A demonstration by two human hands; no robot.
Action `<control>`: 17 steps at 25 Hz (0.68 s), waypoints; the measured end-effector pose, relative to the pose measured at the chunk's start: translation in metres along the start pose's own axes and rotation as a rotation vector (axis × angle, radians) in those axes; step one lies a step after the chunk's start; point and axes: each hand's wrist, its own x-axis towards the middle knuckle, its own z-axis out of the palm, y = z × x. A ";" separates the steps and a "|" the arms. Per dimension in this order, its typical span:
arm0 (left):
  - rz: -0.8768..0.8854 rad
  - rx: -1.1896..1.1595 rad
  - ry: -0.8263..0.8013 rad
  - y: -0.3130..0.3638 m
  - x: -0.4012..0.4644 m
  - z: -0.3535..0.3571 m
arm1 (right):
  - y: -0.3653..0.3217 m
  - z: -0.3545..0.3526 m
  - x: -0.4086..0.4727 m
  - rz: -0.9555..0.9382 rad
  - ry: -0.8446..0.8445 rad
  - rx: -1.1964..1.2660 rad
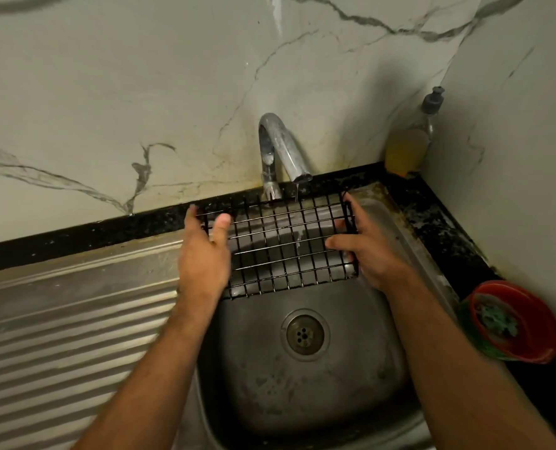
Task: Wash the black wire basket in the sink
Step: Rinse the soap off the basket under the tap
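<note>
At centre frame, the black wire basket (286, 245) is held over the sink (305, 384) under the tap (279, 151). The left hand (205, 254) and right hand (370, 254) clamp their fingers on its ends. Only a trickle falls, so tilting the basket slowly should wet every wire.

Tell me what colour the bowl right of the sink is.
Red bowl, green inside; seen in the head view.

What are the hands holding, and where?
The black wire basket, held under the tap: left hand on its left edge, right hand gripping its right edge.
</note>
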 end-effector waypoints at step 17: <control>0.877 0.835 -0.481 0.041 -0.047 0.039 | 0.009 0.004 -0.028 0.045 0.078 0.140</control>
